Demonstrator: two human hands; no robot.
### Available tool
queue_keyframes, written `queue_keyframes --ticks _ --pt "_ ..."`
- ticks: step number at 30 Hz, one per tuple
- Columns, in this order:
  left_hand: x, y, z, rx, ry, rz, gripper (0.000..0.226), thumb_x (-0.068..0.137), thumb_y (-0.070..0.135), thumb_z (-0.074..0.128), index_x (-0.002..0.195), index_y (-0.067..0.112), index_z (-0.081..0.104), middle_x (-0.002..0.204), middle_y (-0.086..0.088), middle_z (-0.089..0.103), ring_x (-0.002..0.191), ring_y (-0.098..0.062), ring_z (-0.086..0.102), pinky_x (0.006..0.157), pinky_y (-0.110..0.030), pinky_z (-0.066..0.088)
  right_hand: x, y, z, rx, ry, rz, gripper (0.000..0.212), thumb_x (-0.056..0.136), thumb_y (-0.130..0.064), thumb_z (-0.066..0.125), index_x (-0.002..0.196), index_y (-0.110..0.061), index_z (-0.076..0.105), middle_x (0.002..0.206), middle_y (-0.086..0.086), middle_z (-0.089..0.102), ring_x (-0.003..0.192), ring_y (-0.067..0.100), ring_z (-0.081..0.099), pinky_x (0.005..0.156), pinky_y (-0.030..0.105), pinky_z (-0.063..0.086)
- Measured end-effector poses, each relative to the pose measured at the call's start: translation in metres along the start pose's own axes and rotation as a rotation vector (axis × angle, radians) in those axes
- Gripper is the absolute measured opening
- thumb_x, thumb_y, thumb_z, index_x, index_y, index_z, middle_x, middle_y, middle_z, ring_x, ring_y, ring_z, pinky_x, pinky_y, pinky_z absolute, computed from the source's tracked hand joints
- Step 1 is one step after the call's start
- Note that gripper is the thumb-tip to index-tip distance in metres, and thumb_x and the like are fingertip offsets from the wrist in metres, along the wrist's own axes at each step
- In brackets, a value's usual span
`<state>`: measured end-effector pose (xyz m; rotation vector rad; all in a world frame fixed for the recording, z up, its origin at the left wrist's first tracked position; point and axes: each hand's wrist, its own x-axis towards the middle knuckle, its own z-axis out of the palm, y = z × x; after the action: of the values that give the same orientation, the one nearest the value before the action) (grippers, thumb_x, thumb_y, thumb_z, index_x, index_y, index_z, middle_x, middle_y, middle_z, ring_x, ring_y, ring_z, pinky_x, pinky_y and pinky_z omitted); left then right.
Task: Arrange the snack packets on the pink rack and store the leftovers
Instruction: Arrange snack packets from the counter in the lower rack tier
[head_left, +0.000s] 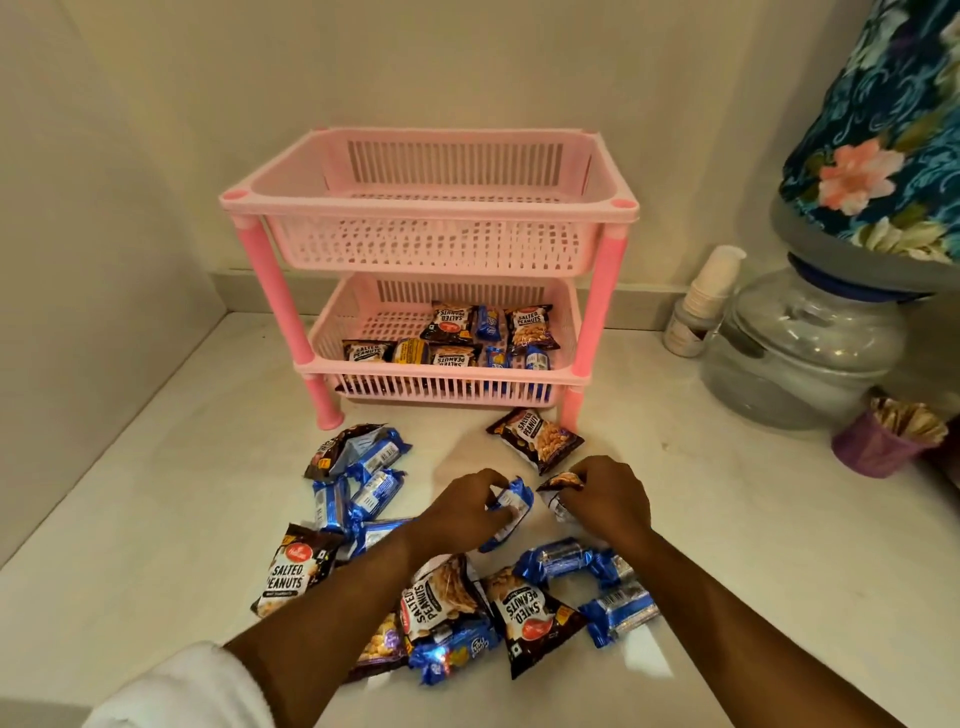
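Note:
A pink two-tier rack (429, 208) stands against the back wall. Its top basket holds nothing; the bottom basket (363, 325) holds several peanut packets and blue biscuit packets on its right side. Many more packets lie scattered on the white counter in front. My left hand (462, 506) is closed on a blue biscuit packet (511, 506). Just to its right, my right hand (605, 493) grips a dark peanut packet (561, 482). One salted peanuts packet (537, 439) lies alone near the rack's front right leg.
A clear water dispenser jar (800, 343) under a floral cover (883, 130) stands at the right. Beside it are a stack of paper cups (701, 301) and a purple cup of sticks (883, 441). Walls close the left and back.

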<state>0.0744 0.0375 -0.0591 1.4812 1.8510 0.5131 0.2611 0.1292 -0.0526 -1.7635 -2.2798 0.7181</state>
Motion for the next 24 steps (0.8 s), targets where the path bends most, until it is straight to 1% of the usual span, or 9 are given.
queue_keyframes --ticks 2,5,10,14,16,18,20,22,24 --pt "-0.003 0.005 -0.004 -0.178 0.025 -0.079 0.033 0.096 0.034 0.057 0.122 0.014 0.058 0.113 -0.006 0.066 0.092 -0.015 0.063 0.078 -0.026 0.052 -0.005 -0.005 -0.005 0.116 0.007 -0.058 0.021 0.081 -0.032 0.073 0.099 -0.024 0.077 0.091 -0.004 0.076 0.078 0.013 0.066 0.060 0.022 0.043" --pt "-0.009 0.015 -0.019 -0.705 -0.003 -0.225 0.022 0.100 0.025 0.047 0.106 0.009 0.061 0.102 -0.016 0.065 0.084 -0.021 0.065 0.082 -0.040 0.055 -0.010 -0.020 -0.013 0.299 0.014 -0.171 0.028 0.081 -0.028 0.075 0.110 -0.028 0.075 0.101 -0.011 0.074 0.086 0.006 0.066 0.070 0.016 0.048" --pt "-0.013 0.006 -0.052 -1.360 -0.129 -0.208 0.044 0.101 0.034 0.040 0.132 0.006 0.053 0.125 -0.026 0.057 0.110 -0.041 0.054 0.108 -0.056 0.041 -0.012 -0.062 -0.018 0.488 0.041 -0.398 0.039 0.086 -0.012 0.070 0.122 -0.026 0.069 0.116 -0.010 0.071 0.107 0.007 0.066 0.093 0.028 0.055" --pt "-0.007 -0.009 -0.079 -1.627 -0.193 -0.071 0.056 0.095 0.037 0.043 0.139 0.004 0.050 0.134 -0.024 0.054 0.118 -0.044 0.054 0.108 -0.065 0.035 -0.007 -0.097 -0.013 0.392 0.019 -0.567 0.048 0.093 -0.005 0.063 0.138 -0.022 0.060 0.140 -0.001 0.059 0.132 0.016 0.050 0.113 0.043 0.039" --pt "-0.005 -0.016 -0.093 -1.685 -0.210 -0.009 0.054 0.092 0.038 0.046 0.135 0.006 0.057 0.133 -0.022 0.057 0.118 -0.043 0.057 0.107 -0.066 0.035 -0.004 -0.114 -0.007 0.420 -0.028 -0.608 0.042 0.101 -0.018 0.055 0.143 -0.027 0.053 0.160 -0.004 0.036 0.149 0.015 0.029 0.123 0.041 0.023" --pt "-0.004 -0.025 -0.110 -1.699 -0.216 0.046 0.054 0.090 0.038 0.047 0.132 0.006 0.060 0.136 -0.022 0.057 0.122 -0.043 0.057 0.106 -0.067 0.035 -0.001 -0.134 -0.001 0.543 -0.125 -0.545 0.039 0.103 -0.040 0.043 0.141 -0.041 0.052 0.166 -0.016 0.009 0.154 0.010 0.009 0.121 0.035 0.019" --pt "-0.002 -0.035 -0.127 -1.742 -0.213 0.094 0.057 0.090 0.038 0.045 0.137 0.006 0.055 0.141 -0.024 0.052 0.127 -0.045 0.052 0.108 -0.069 0.031 -0.001 -0.155 0.002 0.757 -0.181 -0.428 0.039 0.100 -0.053 0.036 0.133 -0.051 0.056 0.164 -0.026 0.002 0.152 0.007 0.010 0.114 0.033 0.031" --pt "0.001 -0.044 -0.141 -1.767 -0.190 0.132 0.059 0.090 0.037 0.043 0.140 0.006 0.051 0.142 -0.025 0.051 0.127 -0.045 0.052 0.108 -0.070 0.030 0.005 -0.174 0.008 0.996 -0.155 -0.346 0.034 0.101 -0.051 0.041 0.126 -0.048 0.063 0.163 -0.023 0.015 0.148 0.011 0.026 0.103 0.042 0.049" --pt "0.004 -0.048 -0.152 -1.743 -0.166 0.138 0.061 0.088 0.036 0.044 0.140 0.005 0.049 0.139 -0.025 0.053 0.123 -0.043 0.055 0.105 -0.068 0.035 0.014 -0.188 0.015 1.120 -0.049 -0.323 0.027 0.102 -0.038 0.052 0.125 -0.038 0.066 0.151 -0.007 0.043 0.133 0.017 0.051 0.085 0.047 0.061"
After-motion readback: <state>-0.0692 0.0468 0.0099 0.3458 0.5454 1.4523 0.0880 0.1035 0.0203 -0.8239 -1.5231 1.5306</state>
